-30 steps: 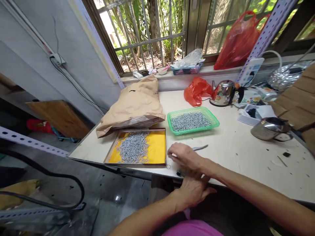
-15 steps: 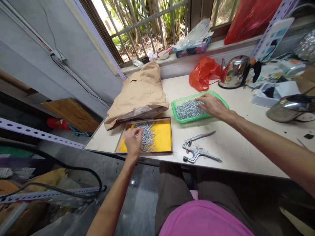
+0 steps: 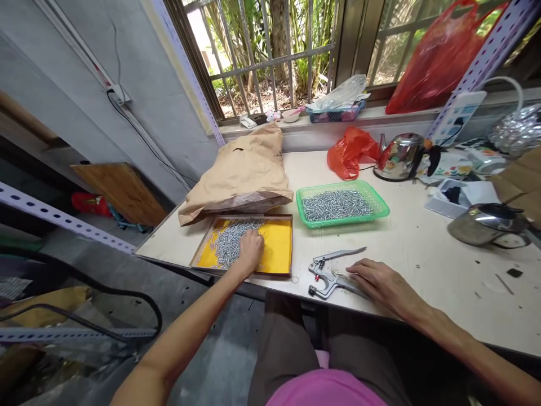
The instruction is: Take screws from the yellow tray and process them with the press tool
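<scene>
Single view, head-worn. Sits above the near edge of the tabletop (image 3: 414, 248), looks forward and down toward the far edge and barred window (image 3: 270, 56). Close in: left hand (image 3: 250, 252) and right hand (image 3: 380, 280) low in frame, lap (image 3: 291, 344) at bottom.

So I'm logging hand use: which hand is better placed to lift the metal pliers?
Right, probably. The right hand lies on the table with its fingers at the pliers; the left hand is in the yellow tray, on the pile of metal parts.
</scene>
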The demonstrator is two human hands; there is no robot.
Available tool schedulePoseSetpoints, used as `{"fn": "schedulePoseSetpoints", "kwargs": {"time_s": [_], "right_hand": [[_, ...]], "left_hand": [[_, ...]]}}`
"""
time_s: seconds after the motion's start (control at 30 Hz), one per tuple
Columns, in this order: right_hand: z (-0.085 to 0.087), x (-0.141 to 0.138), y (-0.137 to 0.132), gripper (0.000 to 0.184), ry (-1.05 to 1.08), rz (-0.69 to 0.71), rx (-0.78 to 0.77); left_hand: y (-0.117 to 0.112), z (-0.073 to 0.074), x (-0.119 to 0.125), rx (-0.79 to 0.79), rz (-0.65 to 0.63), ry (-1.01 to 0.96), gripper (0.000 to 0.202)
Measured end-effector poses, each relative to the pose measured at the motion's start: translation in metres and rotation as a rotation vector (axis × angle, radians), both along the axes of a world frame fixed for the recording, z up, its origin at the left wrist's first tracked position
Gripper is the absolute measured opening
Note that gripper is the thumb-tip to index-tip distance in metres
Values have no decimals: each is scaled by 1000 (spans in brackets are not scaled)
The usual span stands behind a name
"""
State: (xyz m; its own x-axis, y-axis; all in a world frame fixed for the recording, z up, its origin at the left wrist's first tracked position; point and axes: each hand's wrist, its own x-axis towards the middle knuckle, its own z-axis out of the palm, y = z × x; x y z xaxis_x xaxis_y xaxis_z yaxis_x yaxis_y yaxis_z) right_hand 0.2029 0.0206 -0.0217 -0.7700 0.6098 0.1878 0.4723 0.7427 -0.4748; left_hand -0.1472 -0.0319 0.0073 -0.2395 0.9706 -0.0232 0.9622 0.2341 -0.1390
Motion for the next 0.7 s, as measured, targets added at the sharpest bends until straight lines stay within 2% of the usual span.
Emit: {"fn": "schedulePoseSetpoints", "kwargs": {"time_s": [0.13, 0.33, 0.4, 0.47, 0.53, 0.63, 0.7], "right_hand": [[-1, -2, -7, 32, 20, -22, -22], [-17, -2, -12, 31, 8, 1, -7], [-13, -9, -14, 29, 16, 8, 40], [6, -25, -21, 27, 71, 19, 139], [39, -51, -37, 26, 166, 70, 276], [94, -93, -69, 26, 313, 270, 426], [117, -114, -87, 24, 365, 366, 466]], "left_hand": [[5, 3, 8, -44, 8, 4, 31], [5, 5, -2, -56, 56, 7, 29], [3, 5, -3, -64, 51, 1, 29], [3, 5, -2, -83, 49, -7, 30], [4, 4, 0, -100, 51, -13, 32], [6, 2, 1, -107, 50, -31, 35], [6, 1, 0, -99, 53, -56, 34]]}}
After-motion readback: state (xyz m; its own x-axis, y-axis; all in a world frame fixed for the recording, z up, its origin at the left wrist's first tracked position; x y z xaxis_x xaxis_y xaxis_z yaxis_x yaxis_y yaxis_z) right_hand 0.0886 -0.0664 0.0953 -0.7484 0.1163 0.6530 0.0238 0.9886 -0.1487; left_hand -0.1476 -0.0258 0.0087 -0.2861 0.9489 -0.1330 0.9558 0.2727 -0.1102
